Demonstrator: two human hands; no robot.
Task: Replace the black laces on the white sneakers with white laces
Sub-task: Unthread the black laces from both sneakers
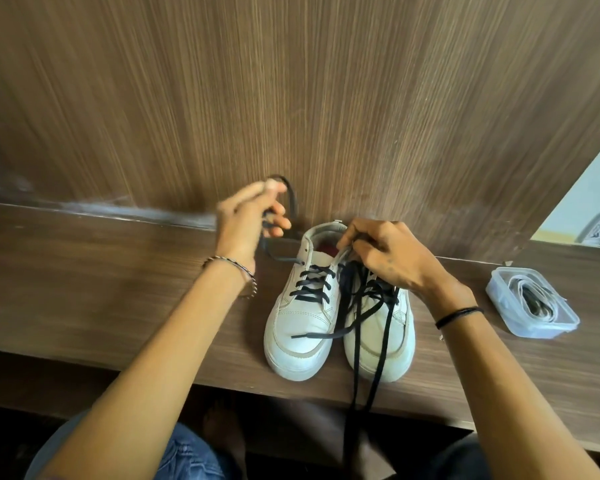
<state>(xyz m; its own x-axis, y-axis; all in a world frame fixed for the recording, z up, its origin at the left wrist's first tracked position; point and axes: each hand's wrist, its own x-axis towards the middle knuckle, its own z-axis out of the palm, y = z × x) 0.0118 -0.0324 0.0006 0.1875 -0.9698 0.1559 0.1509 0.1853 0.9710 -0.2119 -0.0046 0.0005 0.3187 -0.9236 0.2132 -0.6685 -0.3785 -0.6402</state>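
Now the left hand (250, 216) is lifted a little above the table (118, 289), and its curled fingers pinch the black lace (278, 252) of the left sneaker (298, 327). This lace makes a loop over the fingertips and goes down from the hand to the top eyelet, while lower rows are still crossed on the shoe. Just right of this hand, the right hand (385, 254) lies on the right sneaker (378, 344). Its thumb and curled fingers pinch the upper edge of that shoe; if some lace is also between them, one cannot tell. Under this hand the loose lace (357, 375) of the right sneaker runs down over the toe and hangs past the table edge, with one end lying across the left sneaker. Both shoes stand touching, toes toward the person. Further right of the right hand stands a clear container (541, 330) with the white laces (520, 289) inside.
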